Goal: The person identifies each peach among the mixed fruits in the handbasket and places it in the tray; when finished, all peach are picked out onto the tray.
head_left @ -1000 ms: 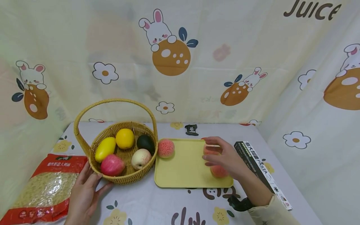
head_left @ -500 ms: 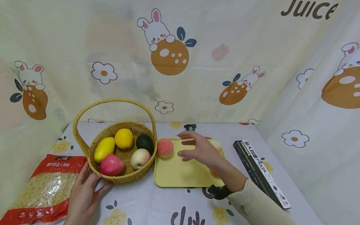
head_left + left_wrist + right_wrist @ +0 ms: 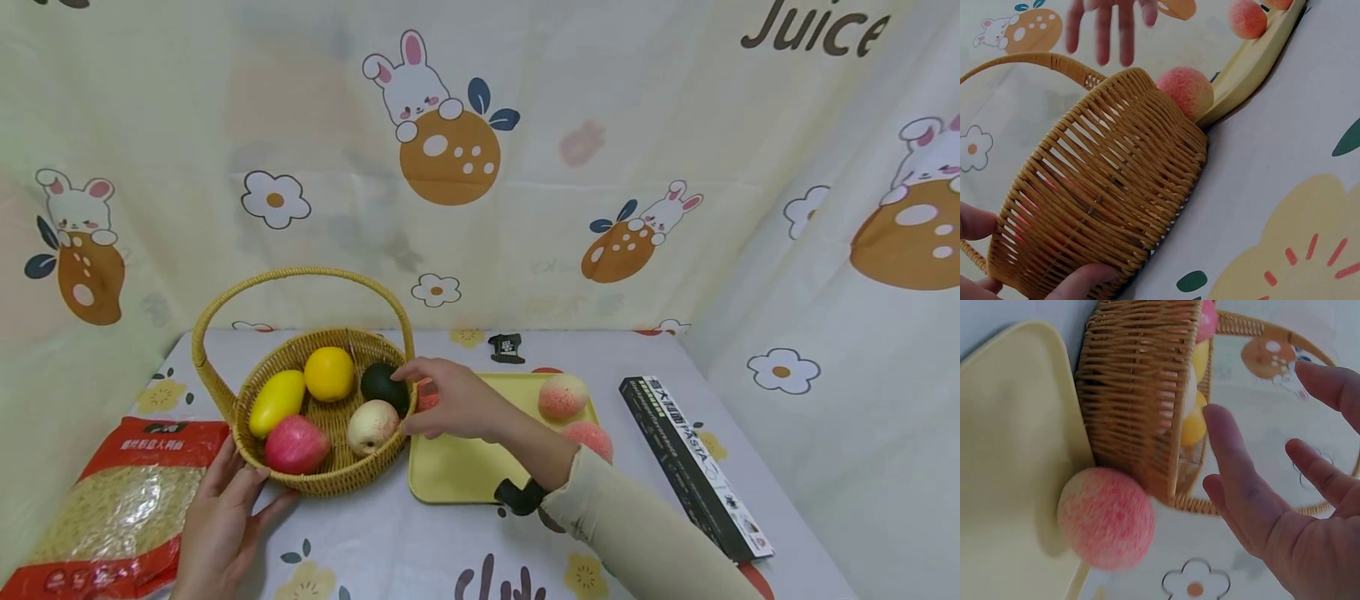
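In the head view a wicker basket with a tall handle holds a yellow mango, a yellow-orange round fruit, a dark green avocado-like fruit, a pale pinkish round fruit and a pinkish-red one. My left hand grips the basket's near-left side, thumb low on the wall. Above the basket's right rim, my right hand reaches with fingers spread and nothing between them. Beneath it, a pink peach rests on the yellow tray against the basket, mostly hidden in the head view.
Two more peaches, one pale and one pink, lie at the tray's right side. A black pasta box lies farther right. At left is a red pasta bag. A small black packet lies behind the tray.
My right hand has moved left from above the tray's right-side peaches to the basket's right rim, uncovering those peaches. My left hand and the basket have stayed in place.
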A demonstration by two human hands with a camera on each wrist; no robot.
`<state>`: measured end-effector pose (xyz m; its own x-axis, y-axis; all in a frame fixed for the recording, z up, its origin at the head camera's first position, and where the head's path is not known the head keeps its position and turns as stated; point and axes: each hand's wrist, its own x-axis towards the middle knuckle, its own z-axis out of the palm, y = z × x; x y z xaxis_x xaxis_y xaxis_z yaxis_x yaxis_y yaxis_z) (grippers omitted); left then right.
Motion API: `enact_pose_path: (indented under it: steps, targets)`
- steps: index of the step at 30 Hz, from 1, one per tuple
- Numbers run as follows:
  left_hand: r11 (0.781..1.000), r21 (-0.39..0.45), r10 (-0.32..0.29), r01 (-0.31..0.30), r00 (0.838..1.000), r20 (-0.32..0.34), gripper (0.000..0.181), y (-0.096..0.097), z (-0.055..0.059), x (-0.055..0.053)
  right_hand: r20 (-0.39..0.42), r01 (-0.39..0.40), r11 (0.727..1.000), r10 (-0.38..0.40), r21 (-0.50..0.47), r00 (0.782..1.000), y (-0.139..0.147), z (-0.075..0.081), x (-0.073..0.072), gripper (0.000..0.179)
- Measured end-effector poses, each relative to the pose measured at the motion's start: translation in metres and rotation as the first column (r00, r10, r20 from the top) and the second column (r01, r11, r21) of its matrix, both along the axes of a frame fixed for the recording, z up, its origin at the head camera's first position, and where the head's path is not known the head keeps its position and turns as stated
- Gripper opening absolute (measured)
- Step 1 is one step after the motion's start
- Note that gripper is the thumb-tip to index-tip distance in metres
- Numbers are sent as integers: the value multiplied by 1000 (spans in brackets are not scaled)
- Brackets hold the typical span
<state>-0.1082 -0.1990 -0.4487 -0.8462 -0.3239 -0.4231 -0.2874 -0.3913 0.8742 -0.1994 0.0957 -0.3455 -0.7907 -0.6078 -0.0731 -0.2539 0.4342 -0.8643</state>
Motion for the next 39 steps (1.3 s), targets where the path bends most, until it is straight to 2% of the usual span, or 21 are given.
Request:
enact_pose_path:
  steps: [3,6,13,20,28,34,39]
  targets:
    - [1000,0,2,-2,1000,3,80,-1,0,0,-96,-44,995,54,94,994,-17,2,-2,59]
    - [1000,7,-6,6,1000,-5,79,-2,-1,1,-185,-72,980,107,185,977,-33,6,-5,60]
    - [1000,7,-19,19,999,-29,78,-4,0,2,-285,-104,947,195,305,938,-63,7,-16,60]
    - [1000,5,-3,3,1000,-19,78,0,3,0,-257,-98,918,209,385,944,-74,14,-22,63]
    - [1000,11,-17,17,1000,-18,77,0,3,0,-233,-161,852,311,499,921,-81,13,-35,63]
    - [1000,14,-27,27,999,-28,76,-2,2,2,-189,-176,802,337,571,922,-89,5,-38,63]
    - [1000,9,-21,21,1000,-17,76,-3,2,2,-169,-173,744,359,645,918,-101,-3,-37,56]
